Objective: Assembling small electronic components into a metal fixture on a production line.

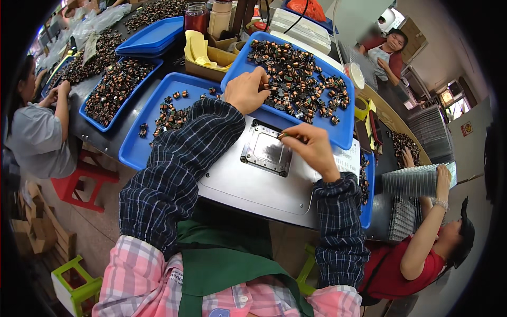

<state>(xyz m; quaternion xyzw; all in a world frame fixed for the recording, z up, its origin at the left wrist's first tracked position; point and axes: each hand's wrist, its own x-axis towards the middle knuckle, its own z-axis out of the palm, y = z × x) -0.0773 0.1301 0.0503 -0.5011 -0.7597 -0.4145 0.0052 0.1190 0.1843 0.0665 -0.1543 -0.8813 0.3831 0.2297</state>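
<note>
My left hand (247, 91) reaches into the left side of a raised blue tray (340, 133), its fingers curled down at the edge of a pile of small copper-wound coils (296, 76). Whatever its fingertips grip is hidden. My right hand (312, 150) pinches a small dark coil (302, 139) between thumb and fingers. It hovers by the right far corner of a rectangular metal fixture (266, 150), which is fixed on a silver machine top (237, 190). Both forearms wear dark checked sleeve covers.
Another blue tray (138, 140) with loose coils lies left, partly under my left arm. Farther left stands a full blue tray (113, 95). A cardboard box (211, 68) holds yellow paper. At the right, a person in red (406, 264) handles a ridged metal rack (414, 182).
</note>
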